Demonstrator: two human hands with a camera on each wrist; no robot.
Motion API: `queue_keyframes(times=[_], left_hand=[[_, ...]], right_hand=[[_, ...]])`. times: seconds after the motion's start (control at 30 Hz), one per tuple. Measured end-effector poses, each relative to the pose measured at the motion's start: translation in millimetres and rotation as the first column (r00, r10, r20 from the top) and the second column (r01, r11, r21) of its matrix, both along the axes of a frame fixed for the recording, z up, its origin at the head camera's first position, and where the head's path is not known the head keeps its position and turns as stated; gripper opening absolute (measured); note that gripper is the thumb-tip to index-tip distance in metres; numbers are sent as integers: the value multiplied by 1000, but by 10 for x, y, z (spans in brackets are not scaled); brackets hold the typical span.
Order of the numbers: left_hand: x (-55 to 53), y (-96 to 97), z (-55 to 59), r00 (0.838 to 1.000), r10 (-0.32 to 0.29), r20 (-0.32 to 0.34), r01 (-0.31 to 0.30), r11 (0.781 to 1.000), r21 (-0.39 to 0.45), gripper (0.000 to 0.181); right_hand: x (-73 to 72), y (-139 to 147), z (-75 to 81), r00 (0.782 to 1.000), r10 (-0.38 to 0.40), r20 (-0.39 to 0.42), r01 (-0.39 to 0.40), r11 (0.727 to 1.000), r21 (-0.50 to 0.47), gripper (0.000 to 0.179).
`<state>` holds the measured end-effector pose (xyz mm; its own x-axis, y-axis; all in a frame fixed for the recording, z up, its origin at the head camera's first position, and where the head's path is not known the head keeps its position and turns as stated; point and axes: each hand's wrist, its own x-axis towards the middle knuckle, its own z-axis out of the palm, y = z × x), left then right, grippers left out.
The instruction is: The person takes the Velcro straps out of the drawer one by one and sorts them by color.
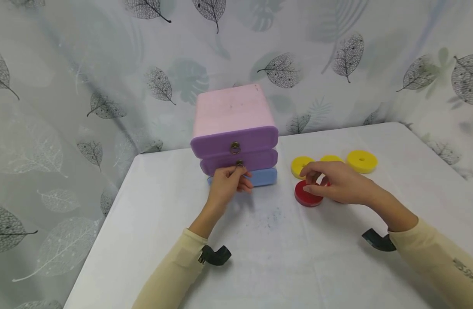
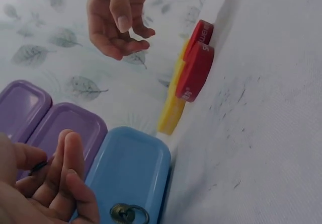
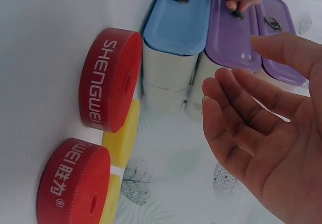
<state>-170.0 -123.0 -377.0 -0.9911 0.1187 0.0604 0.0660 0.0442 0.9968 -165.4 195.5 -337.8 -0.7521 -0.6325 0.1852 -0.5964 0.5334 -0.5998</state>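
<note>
A small drawer unit [image 1: 232, 111] with a pink top, two purple fronts and a blue bottom front [image 1: 266, 177] stands at the back of the table. My left hand [image 1: 225, 182] pinches the dark ring pull [image 2: 38, 167] of the middle purple drawer [image 1: 266, 159] between thumb and finger. To the right, my right hand [image 1: 341, 182] hovers above two red rolls of tape, its fingers loosely bent and holding nothing. The nearer red roll [image 1: 307, 196] shows fully in the right wrist view, printed SHENGWEI; the other red roll [image 3: 75, 183] is mostly hidden by my hand in the head view.
Three yellow rolls lie behind the red ones: one yellow roll [image 1: 299, 166] near the drawers, a partly covered yellow roll [image 1: 331, 158], and the rightmost yellow roll [image 1: 362, 161]. A white cloth [image 1: 275, 257] covers the table. Leaf-patterned curtain [image 1: 236, 51] hangs behind.
</note>
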Motion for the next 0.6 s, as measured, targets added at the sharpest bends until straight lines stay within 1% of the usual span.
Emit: queue_keyframes(times=[0.13,0.3,0.47,0.6], left_hand=[[48,13,-20,1000,18,11,-18,1000,23,37],[179,32,-7,1000,26,-3,-26,1000,-5,34],[344,39,18,1000,20,-19,-21,999,-47,34],[461,50,28,1000,9,-19,-10,998,-66,34]], right_hand=[[1,-37,13,1000,4,7,-4,1000,0,27],[-7,-83,25,1000,13,2,-13,1000,-7,28],[-5,-151,82,999,31,-42,-33,998,-55,26],[-12,-221,171,994,49,-94,-59,993,-107,25]])
